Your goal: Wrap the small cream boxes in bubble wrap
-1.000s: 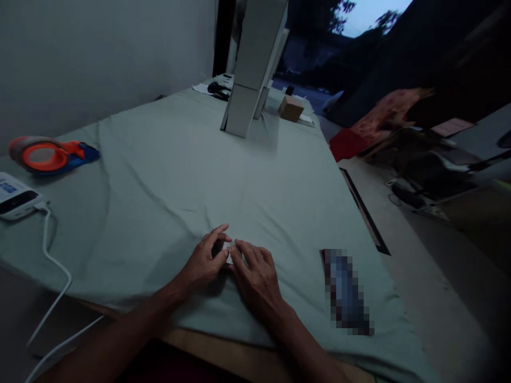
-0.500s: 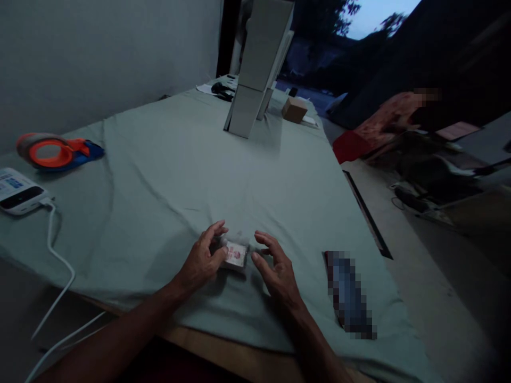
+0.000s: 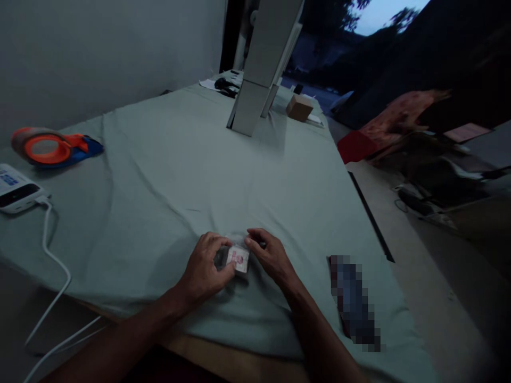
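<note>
Head view: a pale green cloth (image 3: 171,165) covers the table, wrinkled near the working edge. A tall white box form (image 3: 257,80) stands upright at the far end, well apart from the hands; this placement probably leaves the near area usable. An orange-and-blue tape dispenser (image 3: 50,148) lies at the far left, presumably parked outside the arms' path. A pixelated item (image 3: 353,303) rests near the right edge; its identity cannot be told. A white device (image 3: 18,186) sits at the left edge with a white cable (image 3: 56,255) plugged in, the cable running down over the near edge, likely to clear the surface.

Left hand (image 3: 207,266): curled, thumb and fingers pinching a small pack (image 3: 240,257) at its left side, apparently to steady it and leave the printed face exposed. Right hand (image 3: 269,250): thumb and forefinger close together at the pack's upper right corner; whether they grip cannot be told. The pack is between both hands, close to the near edge, red print upward. Clear film (image 3: 235,238) shows faintly along its far side.
</note>
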Demonstrator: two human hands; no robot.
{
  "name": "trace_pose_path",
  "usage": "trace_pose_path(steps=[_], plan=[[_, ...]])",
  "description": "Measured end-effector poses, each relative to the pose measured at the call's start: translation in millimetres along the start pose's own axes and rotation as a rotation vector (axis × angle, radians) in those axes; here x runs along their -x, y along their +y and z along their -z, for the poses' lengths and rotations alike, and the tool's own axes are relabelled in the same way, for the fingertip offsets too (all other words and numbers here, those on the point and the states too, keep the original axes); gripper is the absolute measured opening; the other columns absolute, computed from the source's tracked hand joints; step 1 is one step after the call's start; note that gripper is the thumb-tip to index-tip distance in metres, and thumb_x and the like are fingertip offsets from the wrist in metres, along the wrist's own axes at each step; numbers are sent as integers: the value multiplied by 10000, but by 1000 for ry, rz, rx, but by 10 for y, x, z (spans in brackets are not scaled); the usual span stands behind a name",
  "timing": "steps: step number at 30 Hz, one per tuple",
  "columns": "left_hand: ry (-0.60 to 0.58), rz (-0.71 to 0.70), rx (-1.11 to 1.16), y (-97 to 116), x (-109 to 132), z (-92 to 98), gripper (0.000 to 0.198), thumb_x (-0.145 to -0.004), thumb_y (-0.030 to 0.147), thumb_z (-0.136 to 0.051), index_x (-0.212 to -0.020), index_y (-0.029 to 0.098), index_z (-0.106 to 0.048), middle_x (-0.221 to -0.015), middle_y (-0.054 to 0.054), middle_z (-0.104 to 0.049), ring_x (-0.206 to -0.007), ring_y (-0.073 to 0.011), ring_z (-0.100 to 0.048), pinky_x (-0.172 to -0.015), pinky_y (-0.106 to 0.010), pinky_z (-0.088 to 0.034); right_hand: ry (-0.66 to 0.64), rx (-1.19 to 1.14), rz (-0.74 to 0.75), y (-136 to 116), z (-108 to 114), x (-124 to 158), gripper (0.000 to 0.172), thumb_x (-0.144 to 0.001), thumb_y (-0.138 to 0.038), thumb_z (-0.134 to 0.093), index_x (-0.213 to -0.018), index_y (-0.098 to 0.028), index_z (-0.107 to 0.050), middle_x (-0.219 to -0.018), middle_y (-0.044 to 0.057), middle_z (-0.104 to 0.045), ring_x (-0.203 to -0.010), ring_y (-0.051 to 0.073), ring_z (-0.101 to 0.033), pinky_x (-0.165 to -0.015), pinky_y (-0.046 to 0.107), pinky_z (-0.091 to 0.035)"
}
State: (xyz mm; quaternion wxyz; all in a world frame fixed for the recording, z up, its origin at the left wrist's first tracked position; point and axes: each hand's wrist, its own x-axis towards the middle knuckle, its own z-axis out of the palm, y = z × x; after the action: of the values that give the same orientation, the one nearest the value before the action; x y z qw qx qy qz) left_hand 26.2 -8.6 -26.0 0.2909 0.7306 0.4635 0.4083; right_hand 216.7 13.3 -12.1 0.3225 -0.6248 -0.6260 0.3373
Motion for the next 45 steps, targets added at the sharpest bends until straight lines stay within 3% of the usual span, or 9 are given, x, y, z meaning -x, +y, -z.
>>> trace_pose_path(steps=[6,12,17,21,24,32,42,45], plan=[[-46,41,7,-23,-6,-24,249,-737,180,-608,-983,200,-571,-961,-49,-607,-954,-223,-552,-866,-381,-469,-59,-145,-12,-77,-72,-90,163,-770,-310,-576,-753,-181,-675,-677,-7,-632,-628,138,-543,-593,247,-412],[-51,63,24,-25,-6,-59,205,-776,219,-593,-979,213,-563,-957,-42,-613,-929,-212,-563,-832,-355,-469,-132,-133,51,-226,36,32,163,-808,-304,-578,-776,-185,-684,-716,0,-645,-652,139,-564,-609,244,-428],[-48,70,40,-19,-17,-70,198,-796,203,-572,-993,213,-557,-969,-43,-626,-945,-211,-570,-861,-369,-464,-107,165,331,-213,96,186,174,-881,-270,-553,-899,-212,-716,-884,47,-689,-846,182,-627,-791,320,-474],[-58,92,43,-21,-15,-73,186,-811,210,-571,-997,210,-558,-974,-45,-626,-944,-213,-569,-854,-370,-466,-48,519,586,-165,86,335,250,-907,-302,-570,-1119,-201,-656,-1047,106,-675,-941,229,-612,-803,378,-461],[-41,85,43,-18,-4,-83,208,-824,200,-570,-1031,207,-549,-1002,-51,-619,-961,-211,-561,-872,-372,-463,-26,683,672,-158,51,399,270,-942,-270,-520,-1182,-183,-606,-1097,122,-662,-1003,243,-593,-804,382,-447],[-37,45,32,0,11,-95,155,-875,202,-527,-1027,212,-555,-1007,-56,-608,-979,-214,-554,-878,-385,-462,-12,745,697,-139,21,357,264,-957,-277,-478,-1172,-212,-617,-1212,139,-614,-1140,271,-523,-867,423,-451],[-30,34,43,-4,0,-80,125,-851,186,-543,-968,199,-586,-952,-44,-607,-940,-203,-554,-850,-358,-459,39,523,646,-63,48,349,183,-908,-305,-583,-1058,-262,-680,-1255,103,-603,-1127,255,-554,-893,432,-445],[-30,39,56,-10,6,-73,148,-846,193,-552,-987,200,-596,-966,-51,-601,-951,-209,-554,-859,-367,-464,90,349,546,-95,152,336,211,-905,-306,-575,-1087,-252,-666,-1273,108,-593,-1169,254,-547,-941,446,-437]])
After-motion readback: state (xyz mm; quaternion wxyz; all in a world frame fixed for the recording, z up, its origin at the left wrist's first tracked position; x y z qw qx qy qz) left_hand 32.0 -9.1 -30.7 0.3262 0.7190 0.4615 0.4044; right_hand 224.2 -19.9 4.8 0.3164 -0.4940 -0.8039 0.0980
